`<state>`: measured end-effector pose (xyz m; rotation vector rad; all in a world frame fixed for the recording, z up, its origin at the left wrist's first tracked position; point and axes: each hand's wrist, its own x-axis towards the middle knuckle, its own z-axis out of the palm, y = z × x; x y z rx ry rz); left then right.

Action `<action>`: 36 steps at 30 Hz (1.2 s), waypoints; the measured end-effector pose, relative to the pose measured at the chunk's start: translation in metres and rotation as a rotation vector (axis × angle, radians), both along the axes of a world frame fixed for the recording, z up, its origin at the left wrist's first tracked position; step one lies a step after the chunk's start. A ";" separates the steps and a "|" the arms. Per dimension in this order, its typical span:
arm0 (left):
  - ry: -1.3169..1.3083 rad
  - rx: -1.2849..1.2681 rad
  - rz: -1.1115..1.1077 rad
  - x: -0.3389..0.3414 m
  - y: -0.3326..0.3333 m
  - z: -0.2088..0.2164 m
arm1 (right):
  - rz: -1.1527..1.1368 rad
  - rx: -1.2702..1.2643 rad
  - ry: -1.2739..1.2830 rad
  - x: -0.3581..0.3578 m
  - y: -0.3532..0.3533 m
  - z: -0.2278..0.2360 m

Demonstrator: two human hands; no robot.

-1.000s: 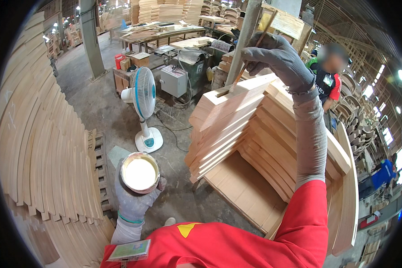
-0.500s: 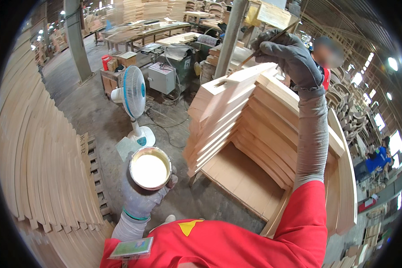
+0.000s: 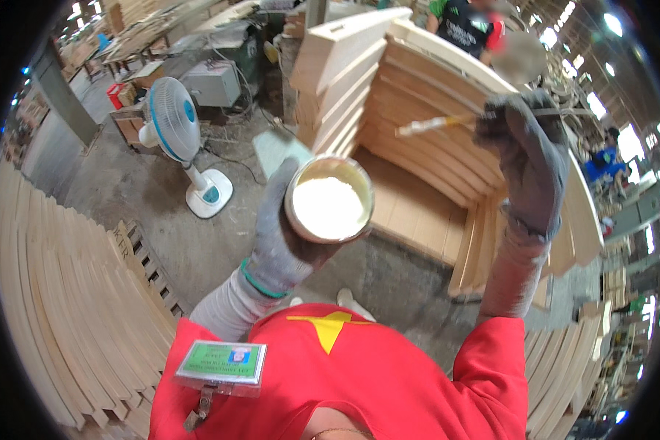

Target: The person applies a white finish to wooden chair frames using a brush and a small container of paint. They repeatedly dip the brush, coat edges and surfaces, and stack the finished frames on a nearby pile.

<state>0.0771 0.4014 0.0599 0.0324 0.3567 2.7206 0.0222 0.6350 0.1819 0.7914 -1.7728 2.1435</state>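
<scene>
I look down on a workshop with a grey concrete floor (image 3: 125,183). Curved pale wooden slats (image 3: 59,293) fan along the floor's left edge, and a tall stack of curved wooden pieces (image 3: 418,95) rises ahead, its inner base board bare. A white standing fan (image 3: 170,128) sits on the floor at upper left, with a grey machine (image 3: 213,81) behind it. Another person in a dark top (image 3: 466,26) stands beyond the stack.

My left hand (image 3: 279,235), gloved in grey, wraps its fingers around a round tin of white paste (image 3: 330,199), held up in front of my chest, over the floor near the stack's near edge. My right hand (image 3: 524,158), also gloved, is closed around a thin stick (image 3: 436,123) that points left across the stack's front.

Since half a second ago, the tin has come up higher and nearer the stack, and my right hand has dropped from the stack's top, now showing the stick clearly.
</scene>
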 end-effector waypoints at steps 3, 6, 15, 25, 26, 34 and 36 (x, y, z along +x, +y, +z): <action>0.039 -0.066 -0.090 -0.005 0.011 0.001 | -0.125 0.050 -0.134 0.060 0.001 -0.019; 0.085 -0.142 -0.160 -0.013 0.028 0.002 | -0.132 0.076 -0.184 0.095 0.006 -0.029; 0.195 -0.247 -0.320 -0.022 0.101 0.021 | -0.434 0.158 -0.400 0.131 0.039 -0.032; 0.038 -0.085 -0.476 -0.038 0.176 0.009 | -0.606 -0.193 -0.470 0.150 0.099 -0.059; 0.031 -0.076 -0.523 -0.039 0.184 0.011 | -0.628 -0.175 -0.487 0.149 0.104 -0.059; 0.058 0.009 -0.792 -0.056 0.226 0.019 | -0.830 -0.108 -0.404 0.132 0.122 -0.027; 0.067 -0.007 -0.820 -0.065 0.233 0.021 | -0.889 -0.109 -0.348 0.130 0.127 -0.020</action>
